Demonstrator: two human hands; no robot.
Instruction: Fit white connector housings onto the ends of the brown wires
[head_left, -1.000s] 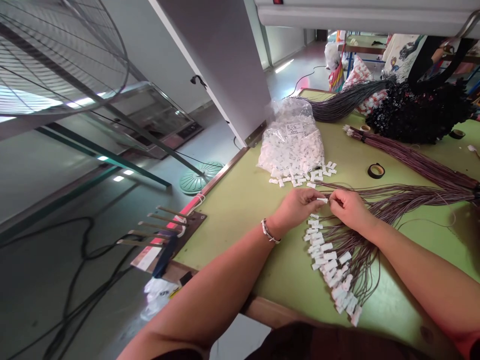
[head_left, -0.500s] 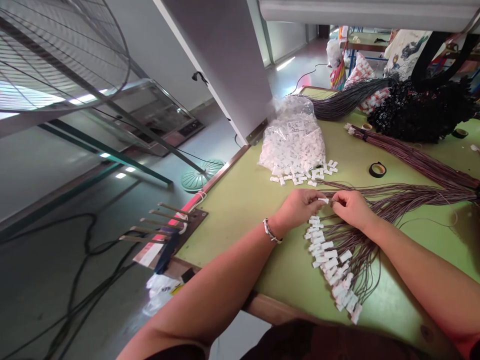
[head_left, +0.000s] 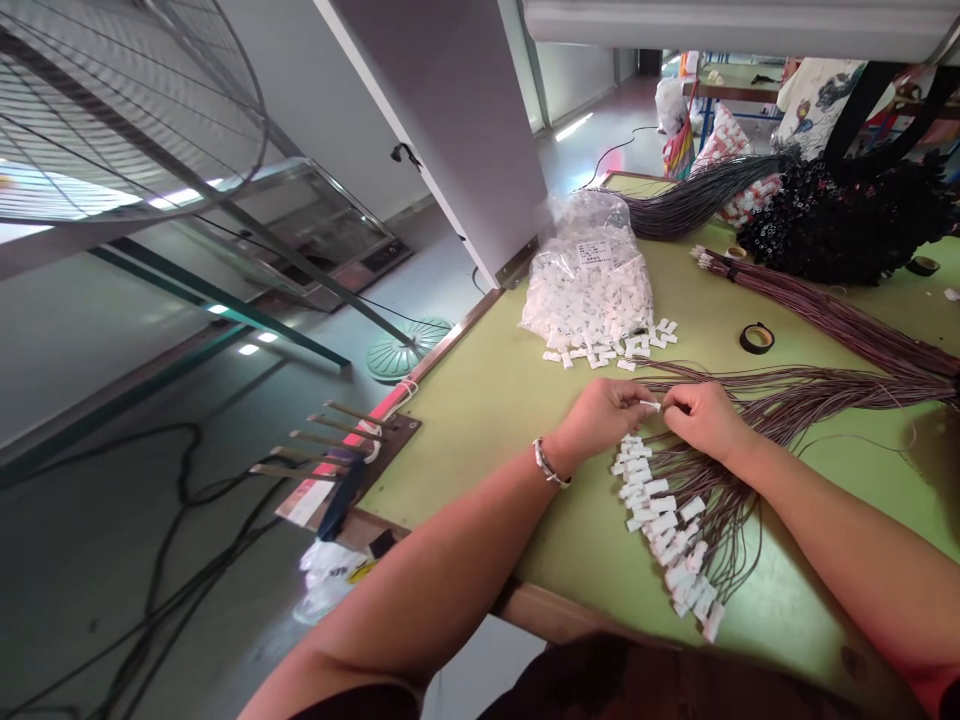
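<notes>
My left hand (head_left: 602,412) pinches a small white plastic connector (head_left: 651,405) between thumb and fingertips. Close against it on the right, my right hand (head_left: 703,415) is closed in a pinch on a thin brown wire, whose tip is hidden by the fingers. Below the hands lies a slanting row of white connectors (head_left: 664,520) fitted on brown wires. These wires run right into a long brown wire bundle (head_left: 817,395). Beyond my hands, loose white connectors (head_left: 600,355) lie in front of a clear plastic bag (head_left: 589,270) full of them.
A roll of black tape (head_left: 756,338) and a second brown wire bundle (head_left: 825,305) lie on the green tabletop (head_left: 465,430). Farther back are a grey wire bundle (head_left: 690,200) and a black heap (head_left: 847,220). A pegged rack (head_left: 382,455) sits at the left edge; a fan (head_left: 135,110) stands beyond.
The connector in my left fingers has tilted slightly, and the two hands remain close together. The whole view has shifted a little to the right.
</notes>
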